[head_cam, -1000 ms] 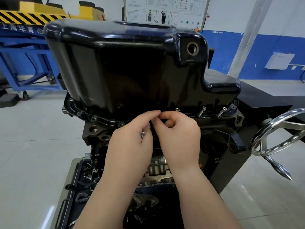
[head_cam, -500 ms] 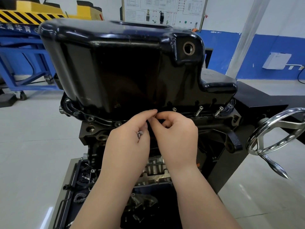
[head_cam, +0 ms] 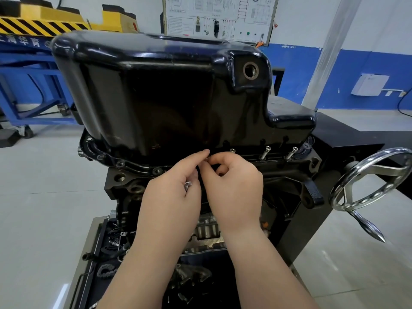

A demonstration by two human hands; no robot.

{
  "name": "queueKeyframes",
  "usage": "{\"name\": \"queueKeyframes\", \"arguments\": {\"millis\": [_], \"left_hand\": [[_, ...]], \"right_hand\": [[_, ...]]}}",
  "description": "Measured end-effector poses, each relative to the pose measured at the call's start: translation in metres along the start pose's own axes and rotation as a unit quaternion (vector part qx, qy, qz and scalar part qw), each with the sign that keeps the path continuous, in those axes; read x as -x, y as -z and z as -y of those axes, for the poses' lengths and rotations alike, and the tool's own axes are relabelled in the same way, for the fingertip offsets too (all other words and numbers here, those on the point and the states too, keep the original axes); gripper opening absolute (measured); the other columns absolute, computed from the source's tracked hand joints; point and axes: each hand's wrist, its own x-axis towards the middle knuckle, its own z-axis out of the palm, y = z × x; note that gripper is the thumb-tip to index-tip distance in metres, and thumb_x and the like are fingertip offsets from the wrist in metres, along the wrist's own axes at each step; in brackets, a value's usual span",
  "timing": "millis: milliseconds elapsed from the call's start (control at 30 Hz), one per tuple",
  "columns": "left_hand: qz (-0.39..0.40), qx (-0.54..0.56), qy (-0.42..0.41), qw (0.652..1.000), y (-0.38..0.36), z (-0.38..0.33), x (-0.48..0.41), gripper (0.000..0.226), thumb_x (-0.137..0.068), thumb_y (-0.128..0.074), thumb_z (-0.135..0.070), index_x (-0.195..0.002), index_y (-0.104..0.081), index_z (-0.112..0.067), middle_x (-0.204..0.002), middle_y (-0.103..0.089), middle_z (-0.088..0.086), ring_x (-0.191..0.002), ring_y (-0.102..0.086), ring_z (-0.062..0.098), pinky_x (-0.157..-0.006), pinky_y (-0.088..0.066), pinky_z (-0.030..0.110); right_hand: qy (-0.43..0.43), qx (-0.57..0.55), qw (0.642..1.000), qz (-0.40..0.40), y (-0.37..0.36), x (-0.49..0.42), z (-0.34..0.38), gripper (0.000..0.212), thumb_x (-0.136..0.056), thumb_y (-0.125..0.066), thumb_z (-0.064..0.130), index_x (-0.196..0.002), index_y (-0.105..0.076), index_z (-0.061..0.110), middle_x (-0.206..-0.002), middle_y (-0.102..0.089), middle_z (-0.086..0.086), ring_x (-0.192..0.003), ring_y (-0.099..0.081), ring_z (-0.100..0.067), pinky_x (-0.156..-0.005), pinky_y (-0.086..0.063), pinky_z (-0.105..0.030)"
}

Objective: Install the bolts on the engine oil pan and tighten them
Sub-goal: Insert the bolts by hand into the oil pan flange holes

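Pinching bolt [head_cam: 207,157] in right grip [head_cam: 234,188] at oil pan [head_cam: 156,97] flange, clutching spare bolts [head_cam: 188,185] in left grip [head_cam: 171,197]; risking cross-threading if tilted.

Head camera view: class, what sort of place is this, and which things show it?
Probably a vehicle-mechanics training workshop: an engine with a black oil pan beside a steel handwheel, a circuit-diagram board behind, and a blue-and-yellow lift platform.

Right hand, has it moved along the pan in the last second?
No. The right hand stays at the pan edge, just left of the seated bolt.
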Motion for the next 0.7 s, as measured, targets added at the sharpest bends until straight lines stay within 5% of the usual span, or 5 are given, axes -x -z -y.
{"name": "queueKeyframes", "arguments": {"millis": [100,367,567,700], "left_hand": [[0.000,-0.003,0.004,1.000,0.0004,-0.0003,-0.0003,0.041,-0.091,-0.048,-0.022,-0.107,-0.053,-0.059,-0.075,-0.055,-0.044,-0.070,-0.052,-0.019,-0.065,-0.039,-0.004],[0.003,-0.009,0.006,1.000,0.0021,-0.0001,-0.0018,0.040,-0.092,-0.047,-0.020,-0.107,-0.058,-0.055,-0.083,-0.061,-0.026,-0.072,-0.057,0.006,-0.064,-0.044,0.005],[0.002,-0.002,0.015,1.000,0.0025,-0.0018,-0.0024,0.040,-0.092,-0.048,-0.019,-0.109,-0.058,-0.054,-0.078,-0.063,-0.028,-0.051,-0.054,0.002,-0.051,-0.040,0.005],[0.006,-0.010,0.014,1.000,0.0019,-0.0035,-0.0018,0.038,-0.092,-0.046,-0.022,-0.111,-0.057,-0.053,-0.080,-0.059,-0.039,-0.058,-0.057,-0.002,-0.055,-0.042,0.004]], "right_hand": [[-0.001,0.023,1.000,-0.006,-0.0010,0.0005,0.0005,0.016,-0.081,-0.067,0.035,-0.067,-0.059,0.033,-0.048,-0.050,0.013,-0.062,-0.056,-0.001,-0.047,-0.040,-0.014],[0.002,-0.058,0.998,0.006,0.0006,0.0032,0.0001,0.013,-0.084,-0.066,0.023,-0.071,-0.069,0.024,-0.048,-0.052,0.006,-0.046,-0.048,-0.007,-0.049,-0.044,-0.018],[-0.024,-0.066,0.997,0.031,0.0008,0.0000,-0.0012,0.008,-0.084,-0.067,0.023,-0.077,-0.071,0.021,-0.049,-0.051,0.011,-0.048,-0.049,-0.004,-0.051,-0.044,-0.016],[-0.028,-0.038,0.999,0.015,-0.0016,-0.0020,-0.0009,0.010,-0.081,-0.068,0.027,-0.073,-0.064,0.025,-0.051,-0.052,0.011,-0.052,-0.052,-0.001,-0.051,-0.042,-0.013]]}}
